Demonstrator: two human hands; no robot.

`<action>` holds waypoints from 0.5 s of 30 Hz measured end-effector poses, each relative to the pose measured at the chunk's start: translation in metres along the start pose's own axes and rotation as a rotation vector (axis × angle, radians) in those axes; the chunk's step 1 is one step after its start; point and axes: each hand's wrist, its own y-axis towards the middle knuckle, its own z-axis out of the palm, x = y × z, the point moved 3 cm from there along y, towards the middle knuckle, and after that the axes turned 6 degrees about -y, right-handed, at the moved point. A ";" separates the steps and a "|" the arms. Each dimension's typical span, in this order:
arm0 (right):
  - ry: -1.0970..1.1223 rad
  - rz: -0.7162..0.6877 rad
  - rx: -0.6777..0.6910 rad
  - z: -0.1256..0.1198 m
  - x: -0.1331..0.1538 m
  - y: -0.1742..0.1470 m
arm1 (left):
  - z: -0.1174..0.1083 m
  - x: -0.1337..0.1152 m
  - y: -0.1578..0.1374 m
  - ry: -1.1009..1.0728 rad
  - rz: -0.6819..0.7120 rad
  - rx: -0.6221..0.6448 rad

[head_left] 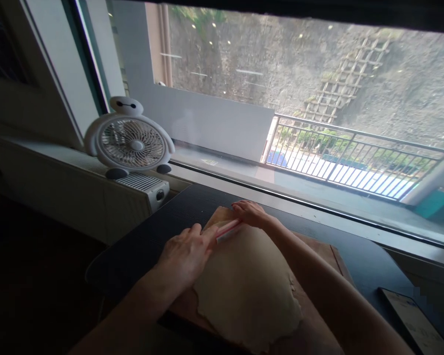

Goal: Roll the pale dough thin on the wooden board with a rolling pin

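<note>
A wide, thin sheet of pale dough [247, 286] with a ragged near edge lies on a brown board [318, 249]. Across its far part runs a rolling pin [228, 228], pale with pinkish-red edges, mostly covered by my hands. My left hand [187, 251] is closed over its near-left end. Farther off, at the other end, my right hand [249, 213] grips it with bent fingers. Dough shows on both sides of the pin, and the fingertips of both hands are partly hidden.
The board rests on a dark table [170, 212] by a large window. A phone [410, 315] lies at the right. Left of the table, a white fan [135, 143] stands on a radiator [148, 190].
</note>
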 end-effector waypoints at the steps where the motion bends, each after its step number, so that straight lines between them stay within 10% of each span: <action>1: -0.020 -0.011 0.016 0.001 -0.003 -0.013 | 0.003 -0.001 -0.005 -0.009 -0.014 0.028; 7: -0.154 -0.033 0.064 0.004 -0.009 -0.024 | 0.018 0.019 -0.038 -0.127 -0.088 0.136; 12: -0.222 -0.033 0.092 0.008 0.023 0.049 | 0.026 0.043 -0.047 -0.074 -0.155 -0.014; 15: -0.205 -0.058 0.130 0.005 0.019 0.025 | 0.037 0.041 -0.057 -0.054 -0.064 -0.133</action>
